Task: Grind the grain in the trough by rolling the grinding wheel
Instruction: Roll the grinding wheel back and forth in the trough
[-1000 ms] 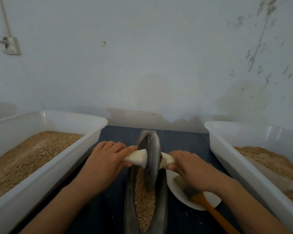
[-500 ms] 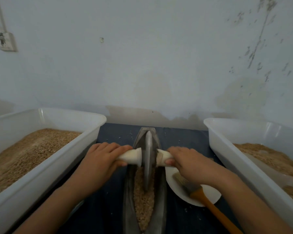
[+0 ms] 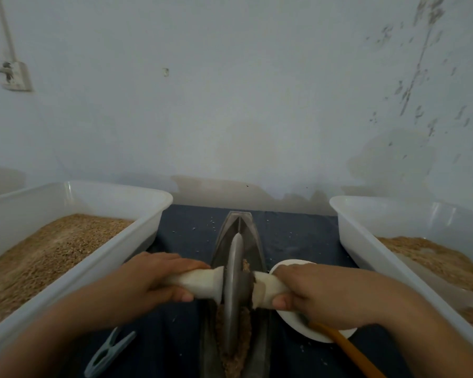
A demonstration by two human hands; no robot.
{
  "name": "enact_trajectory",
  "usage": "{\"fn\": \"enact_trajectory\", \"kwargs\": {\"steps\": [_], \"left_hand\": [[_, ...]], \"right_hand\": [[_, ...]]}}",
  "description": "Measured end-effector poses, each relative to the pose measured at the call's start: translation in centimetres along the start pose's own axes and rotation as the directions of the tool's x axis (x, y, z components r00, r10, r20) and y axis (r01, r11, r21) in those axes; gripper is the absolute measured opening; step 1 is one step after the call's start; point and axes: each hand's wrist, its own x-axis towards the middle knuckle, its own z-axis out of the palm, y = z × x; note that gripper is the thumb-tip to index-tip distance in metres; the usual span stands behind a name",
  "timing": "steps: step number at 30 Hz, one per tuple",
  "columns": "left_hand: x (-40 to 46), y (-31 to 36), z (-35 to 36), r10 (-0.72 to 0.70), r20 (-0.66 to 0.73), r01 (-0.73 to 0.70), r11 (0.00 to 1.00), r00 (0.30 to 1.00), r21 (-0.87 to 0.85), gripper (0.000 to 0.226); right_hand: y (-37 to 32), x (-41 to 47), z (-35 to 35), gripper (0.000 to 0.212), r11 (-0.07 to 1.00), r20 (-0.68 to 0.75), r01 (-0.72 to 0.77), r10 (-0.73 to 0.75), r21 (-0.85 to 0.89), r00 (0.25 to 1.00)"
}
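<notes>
Grinding midway: left hand (image 3: 150, 279) and right hand (image 3: 314, 293) clench the grey metal grinding wheel's (image 3: 234, 282) white handles; brown grain (image 3: 236, 358) in the boat-shaped metal trough (image 3: 239, 227) looks partly crushed.

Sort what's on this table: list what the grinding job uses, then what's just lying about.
In use: grinding wheel, trough, grain, left hand, right hand.
Lying about: left tub, right tub, white dish, brush handle, clothes peg.

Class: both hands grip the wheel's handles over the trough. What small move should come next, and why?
Probably roll the grinding wheel away toward the trough's far end: both hands, left and right, grip its handles, and grain lies just ahead of it.
</notes>
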Motion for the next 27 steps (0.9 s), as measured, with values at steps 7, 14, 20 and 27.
{"fn": "enact_trajectory", "kwargs": {"steps": [7, 14, 20, 27], "left_hand": [[1.9, -1.2, 3.0, -0.036, -0.293, 0.115, 0.959, 0.955, 0.260, 0.040], [3.1, -1.6, 3.9, -0.026, -0.377, 0.156, 0.935, 0.926, 0.318, 0.047], [0.8, -0.4, 0.6, -0.012, -0.042, 0.016, 0.995, 0.999, 0.098, 0.041], [0.1, -0.1, 0.6, -0.071, -0.025, 0.072, 0.997, 0.997, 0.029, 0.040]], "right_hand": [[1.6, 3.6, 2.2, 0.016, 0.987, -0.345, -0.083, 0.030, -0.138, 0.938], [2.8, 5.6, 3.9, 0.033, 0.974, -0.510, -0.138, 0.027, -0.180, 0.860], [0.4, 1.3, 1.1, 0.023, 0.996, -0.148, -0.039, 0.026, -0.083, 0.989], [0.3, 1.3, 0.9, 0.021, 0.998, -0.144, -0.019, 0.010, -0.062, 0.990]]}}
